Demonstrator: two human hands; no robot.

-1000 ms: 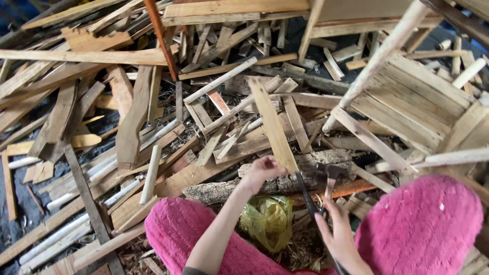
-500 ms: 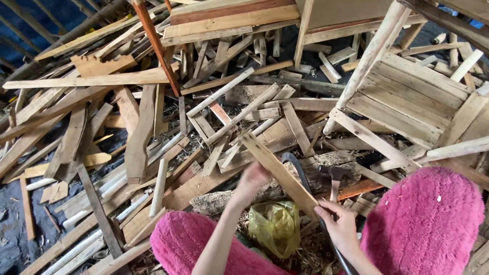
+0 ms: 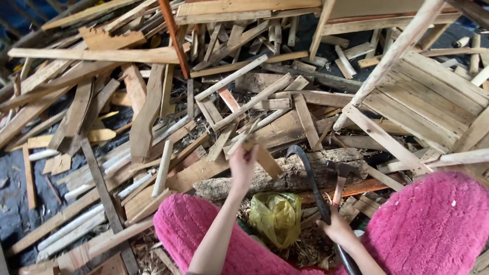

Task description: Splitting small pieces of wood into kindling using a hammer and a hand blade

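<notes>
Left hand (image 3: 243, 165) grips wood strip (image 3: 265, 158); right hand (image 3: 338, 230) grips curved blade (image 3: 308, 178)

Left hand (image 3: 243, 165) raised, gripping, right hand (image 3: 338, 231) clenched low

A scrap-wood yard: broken planks (image 3: 153, 109) and pallets (image 3: 428, 102) heaped everywhere.

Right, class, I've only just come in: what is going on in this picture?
A seated person in pink trousers works amid a heap of scrap wood. The left hand holds a short wooden slat over a rough log. The right hand grips a dark curved blade. A yellow plastic bag lies between the knees.
</notes>
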